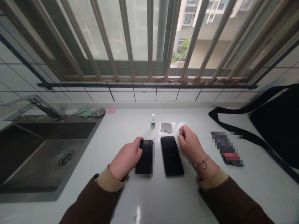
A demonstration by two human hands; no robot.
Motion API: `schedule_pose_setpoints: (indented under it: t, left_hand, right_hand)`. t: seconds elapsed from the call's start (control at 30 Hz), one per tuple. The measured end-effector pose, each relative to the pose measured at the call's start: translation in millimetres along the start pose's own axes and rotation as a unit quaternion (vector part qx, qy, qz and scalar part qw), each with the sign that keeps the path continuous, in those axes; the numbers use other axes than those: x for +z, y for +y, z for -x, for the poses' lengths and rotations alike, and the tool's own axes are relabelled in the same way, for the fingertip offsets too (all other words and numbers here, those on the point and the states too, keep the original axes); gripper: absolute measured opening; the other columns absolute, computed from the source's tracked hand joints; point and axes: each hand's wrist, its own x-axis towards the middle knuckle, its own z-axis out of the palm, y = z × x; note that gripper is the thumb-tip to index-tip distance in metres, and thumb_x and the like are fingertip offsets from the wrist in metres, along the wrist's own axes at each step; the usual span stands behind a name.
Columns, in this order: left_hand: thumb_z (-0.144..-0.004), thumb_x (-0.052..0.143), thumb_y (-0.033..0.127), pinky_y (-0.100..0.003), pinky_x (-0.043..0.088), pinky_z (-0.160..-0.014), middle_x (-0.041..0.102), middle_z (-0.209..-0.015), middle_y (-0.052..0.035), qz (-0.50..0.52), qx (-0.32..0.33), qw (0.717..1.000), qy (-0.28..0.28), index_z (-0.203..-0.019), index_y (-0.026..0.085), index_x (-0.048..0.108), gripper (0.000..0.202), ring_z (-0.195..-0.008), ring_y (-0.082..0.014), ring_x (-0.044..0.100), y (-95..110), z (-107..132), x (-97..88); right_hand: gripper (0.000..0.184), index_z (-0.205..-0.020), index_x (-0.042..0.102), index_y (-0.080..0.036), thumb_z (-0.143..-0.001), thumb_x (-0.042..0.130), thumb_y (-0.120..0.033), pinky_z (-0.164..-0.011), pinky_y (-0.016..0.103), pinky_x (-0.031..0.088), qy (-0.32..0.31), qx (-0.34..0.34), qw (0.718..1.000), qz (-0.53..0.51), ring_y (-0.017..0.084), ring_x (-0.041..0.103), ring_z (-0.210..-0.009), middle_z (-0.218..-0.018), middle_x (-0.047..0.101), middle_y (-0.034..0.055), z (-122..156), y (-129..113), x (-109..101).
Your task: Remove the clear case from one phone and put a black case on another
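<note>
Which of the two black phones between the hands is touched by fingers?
The left phone, nearer the sink: fingers of the left hand rest on its edge. The right phone lies beside the curled right hand, with no fingers on it.

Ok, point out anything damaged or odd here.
Brown, crumbly-looking patches mar the foot of the grey metal window bars, mostly toward the right, perhaps rust. The two black rectangular phones in the middle show no obvious damage.
</note>
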Motion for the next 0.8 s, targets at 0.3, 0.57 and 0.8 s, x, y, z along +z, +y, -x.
schedule_pose_setpoints:
  t: [0.3, 0.57, 0.8]
  left_hand:
    - [-0.097, 0.046, 0.018, -0.033, 0.045, -0.070, 0.077, -0.080, -0.0048, 0.029, -0.005, 0.999, -0.012, -0.152, 0.022, 0.056, 0.055, -0.070, -0.0247, 0.072, 0.6, 0.5, -2.2]
    - [-0.096, 0.048, 0.021, -0.033, 0.043, -0.070, 0.076, -0.079, -0.0044, 0.016, -0.006, 1.000, -0.004, -0.147, 0.024, 0.058, 0.052, -0.071, -0.0261, 0.071, 1.1, -0.6, -2.2]
    - [-0.096, 0.049, 0.022, -0.033, 0.041, -0.068, 0.073, -0.074, -0.0033, 0.012, -0.014, 1.000, -0.002, -0.144, 0.025, 0.059, 0.050, -0.066, -0.0259, 0.069, 0.1, -0.4, -2.6]
  right_hand:
    - [0.015, -0.090, 0.042, -0.027, -0.086, 0.044, -0.012, -0.066, 0.033, 0.031, -0.028, 0.012, 0.999, -0.033, 0.020, 0.044, -0.066, -0.075, 0.046, -0.0038, 4.4, -2.5, -2.4]
    - [0.014, -0.092, 0.042, -0.027, -0.087, 0.042, -0.014, -0.069, 0.034, 0.032, -0.034, 0.009, 0.997, -0.062, 0.021, 0.045, -0.069, -0.077, 0.047, -0.0029, 6.8, -7.4, -4.3]
    - [0.012, -0.091, 0.043, -0.027, -0.088, 0.041, -0.016, -0.068, 0.034, 0.032, -0.035, 0.015, 0.996, -0.084, 0.020, 0.044, -0.067, -0.074, 0.045, -0.0037, 8.4, -9.6, -9.3]
